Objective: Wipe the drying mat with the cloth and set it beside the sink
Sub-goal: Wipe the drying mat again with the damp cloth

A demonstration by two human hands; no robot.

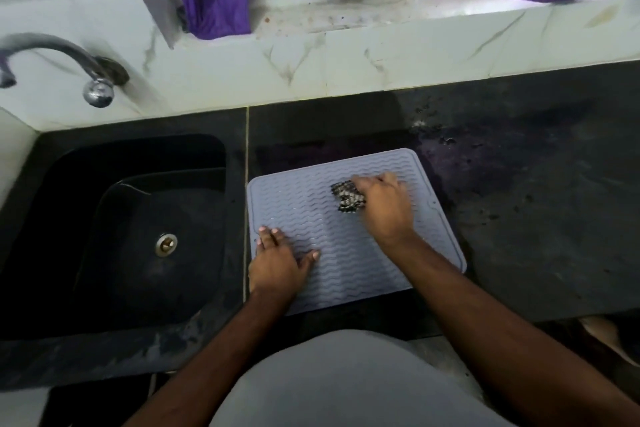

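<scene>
A grey ribbed drying mat (311,215) lies flat on the black counter, just right of the sink (138,229). My right hand (384,208) is closed on a bunched black-and-white patterned cloth (348,198) and presses it onto the mat's upper middle. My left hand (277,260) lies flat on the mat's near left corner, fingers spread, pinning it down. The cloth is partly hidden under my right fingers.
The black sink has a metal drain (166,244). A chrome tap (98,91) juts from the tiled wall at the upper left. Purple fabric (221,7) hangs from a window ledge above. The counter (536,201) right of the mat has wet specks.
</scene>
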